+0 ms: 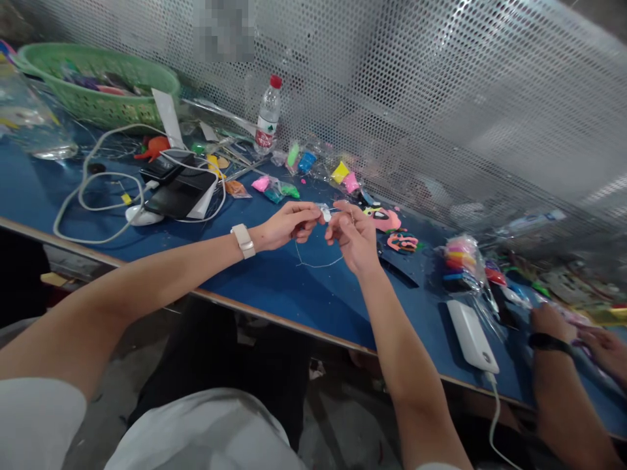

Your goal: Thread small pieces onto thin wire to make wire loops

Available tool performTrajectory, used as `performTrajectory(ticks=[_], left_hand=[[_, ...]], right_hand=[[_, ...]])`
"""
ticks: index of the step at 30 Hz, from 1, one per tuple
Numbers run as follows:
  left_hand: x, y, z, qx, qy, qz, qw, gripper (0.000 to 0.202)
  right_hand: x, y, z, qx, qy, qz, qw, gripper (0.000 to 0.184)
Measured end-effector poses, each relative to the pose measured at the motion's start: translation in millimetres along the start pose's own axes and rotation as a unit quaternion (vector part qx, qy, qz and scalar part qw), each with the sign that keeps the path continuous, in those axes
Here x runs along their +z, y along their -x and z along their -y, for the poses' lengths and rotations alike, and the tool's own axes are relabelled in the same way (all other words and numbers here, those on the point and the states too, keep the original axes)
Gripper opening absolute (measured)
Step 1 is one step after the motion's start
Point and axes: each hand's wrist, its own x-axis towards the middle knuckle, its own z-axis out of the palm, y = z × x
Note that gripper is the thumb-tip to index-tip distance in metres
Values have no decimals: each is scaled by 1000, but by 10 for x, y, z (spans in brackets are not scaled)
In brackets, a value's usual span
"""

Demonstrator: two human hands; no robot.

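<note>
Just above the blue table, my left hand pinches a small white piece, which looks soft and partly see-through at its top. Close beside it, my right hand has its fingers curled together, with a thin, light string at them. The string hangs in a loop below both hands. Fingers hide part of the white piece and the string's ends. Right of my right hand lie a pink clay shape and a striped, multicoloured clay piece, with a black strip-like tool below them.
Small bags of coloured clay and a red-capped bottle stand behind my hands. At left are a green basket, a black phone and white cables. A white power bank lies at right, near another person's hands.
</note>
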Motion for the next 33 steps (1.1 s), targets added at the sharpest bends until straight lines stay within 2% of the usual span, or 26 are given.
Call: performTrajectory(ticks=[5,11,16,20,24,27,33], left_hand=[[6,37,-39,-17,-10,13,1000,26],[63,91,0,-31,-38,68,996,31],[60,90,9,-10,-38,59,997,33],[17,53,26,-14,-46,34,998,34],[-8,10,67,17,-49,-15,999,38],[-11,-7,81,34,-45,-8,998,40],[-3,3,84,56,-1,18,998,37]], right_hand=[[-30,-19,-29,27,15,-21,999,52],[-4,-20,-114,-23,60,-59,996,45],[38,23,-97,-44,80,-66,994,31],[40,40,-63,-44,99,-48,993,38],[48,42,-50,-33,123,-38,991,56],[66,49,-46,-38,133,-40,990,65],[75,66,-32,-64,161,-58,983,59]])
